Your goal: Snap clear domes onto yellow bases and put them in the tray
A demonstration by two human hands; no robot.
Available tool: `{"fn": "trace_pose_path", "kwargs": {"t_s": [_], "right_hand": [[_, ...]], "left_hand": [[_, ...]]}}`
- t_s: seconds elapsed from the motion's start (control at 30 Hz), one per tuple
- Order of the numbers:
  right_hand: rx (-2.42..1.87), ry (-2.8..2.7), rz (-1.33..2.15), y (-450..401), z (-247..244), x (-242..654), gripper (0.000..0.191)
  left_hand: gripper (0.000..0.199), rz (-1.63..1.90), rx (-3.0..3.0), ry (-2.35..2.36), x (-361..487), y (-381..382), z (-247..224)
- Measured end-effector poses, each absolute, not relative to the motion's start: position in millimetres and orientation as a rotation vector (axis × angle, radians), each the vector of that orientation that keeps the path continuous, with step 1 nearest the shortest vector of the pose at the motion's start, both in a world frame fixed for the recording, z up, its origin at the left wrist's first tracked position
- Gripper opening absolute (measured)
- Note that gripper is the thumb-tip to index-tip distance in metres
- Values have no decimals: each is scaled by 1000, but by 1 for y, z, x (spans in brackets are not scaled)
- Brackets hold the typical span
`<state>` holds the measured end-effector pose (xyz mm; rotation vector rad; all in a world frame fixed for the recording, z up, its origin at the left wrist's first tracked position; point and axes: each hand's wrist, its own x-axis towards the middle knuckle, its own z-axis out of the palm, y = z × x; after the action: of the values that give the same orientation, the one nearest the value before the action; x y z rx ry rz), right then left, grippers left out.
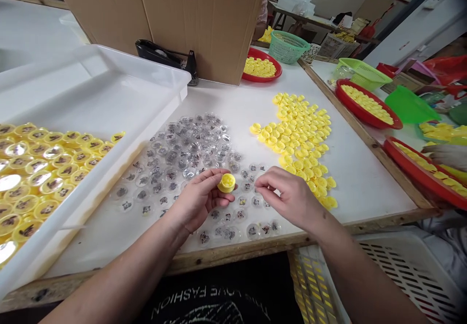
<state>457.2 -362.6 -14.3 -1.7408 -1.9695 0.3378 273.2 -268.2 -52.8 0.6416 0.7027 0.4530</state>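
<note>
- The left grip (204, 192) pinches a yellow cup (226, 183) between thumb and fingers, round mouth turned upward, at the near right side of the clear pile (204, 144); what sits inside the cup is too small to tell;
- The right grip (286, 195) is right of the clear pile, wrist bent and fingers curled inward, tips low over scattered clear pieces (241, 214); whether it pinches one of them or just presses together, I cannot tell;
- The clear pile itself is made of transparent rounds with dark printed figures, heaped thickly at its far part; the scattered clear pieces lie on its near and right sides, thinning out toward the wooden edge of the desk (365, 173);
- A heap of yellow cups (299, 134) spreads to the right of the clear pile, well apart from it; a few sit loose at the heap's rim;
- Left of the clear pile stands a white tray (146, 71); in its near part are rows of yellow rounds with figured tops (47, 168), many of them catching the light;
- Beyond the clear pile rise a cardboard sheet (182, 17) and, before it, a black tape dispenser (166, 56); farther off to the right of the pile are a red dish (279, 73) of yellow pieces and a green basket (288, 46)
</note>
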Motion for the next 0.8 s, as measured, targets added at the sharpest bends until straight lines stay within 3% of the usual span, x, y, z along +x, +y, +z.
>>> {"fn": "trace_pose_path", "kwargs": {"t_s": [0.2, 0.5, 0.8], "right_hand": [[-1929, -2256, 569, -389, -30, 461, 14], [-2127, -2432, 598, -387, -31, 444, 21], [-1720, -1864, 379, -364, -8, 439, 10]], "left_hand": [[21, 487, 651, 690, 271, -267, -55], [21, 492, 666, 707, 272, -267, -53], [20, 407, 652, 702, 275, -273, -55]]}}
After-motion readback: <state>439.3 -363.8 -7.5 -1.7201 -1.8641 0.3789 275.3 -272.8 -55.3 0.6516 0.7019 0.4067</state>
